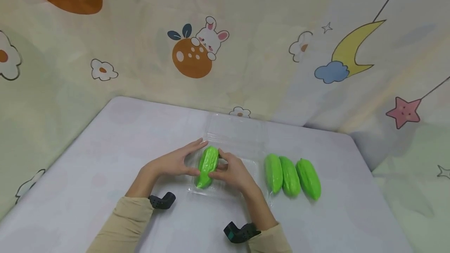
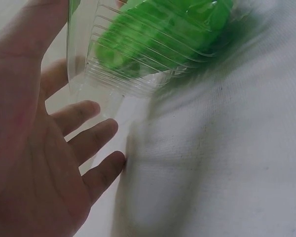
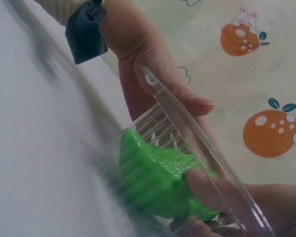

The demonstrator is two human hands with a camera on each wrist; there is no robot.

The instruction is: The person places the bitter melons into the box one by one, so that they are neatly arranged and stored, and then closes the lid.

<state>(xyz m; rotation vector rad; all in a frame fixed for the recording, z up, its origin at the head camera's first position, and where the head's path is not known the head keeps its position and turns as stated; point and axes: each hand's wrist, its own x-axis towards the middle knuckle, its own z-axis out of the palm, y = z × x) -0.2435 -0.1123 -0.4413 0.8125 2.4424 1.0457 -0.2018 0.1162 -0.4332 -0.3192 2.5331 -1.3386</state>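
Note:
A glossy, bumpy green toy vegetable (image 1: 209, 165), long like a cucumber, lies at the left side of a clear plastic box (image 1: 251, 169). My right hand (image 1: 234, 171) holds it from the right, the thumb on its side inside the box, as the right wrist view shows. On the other side, my left hand (image 1: 171, 162) has its fingers spread loosely around the box's left edge, thumb tip close to the vegetable. Seen from the left wrist, the ribbed wall (image 2: 138, 74) of the box stands between those fingers and the vegetable.
To the right of the box lie three more green toy vegetables (image 1: 290, 177), side by side. The transparent lid (image 1: 234, 128) is folded back toward the patterned cloth wall (image 1: 263, 69). A white cloth covers the table (image 1: 116, 136).

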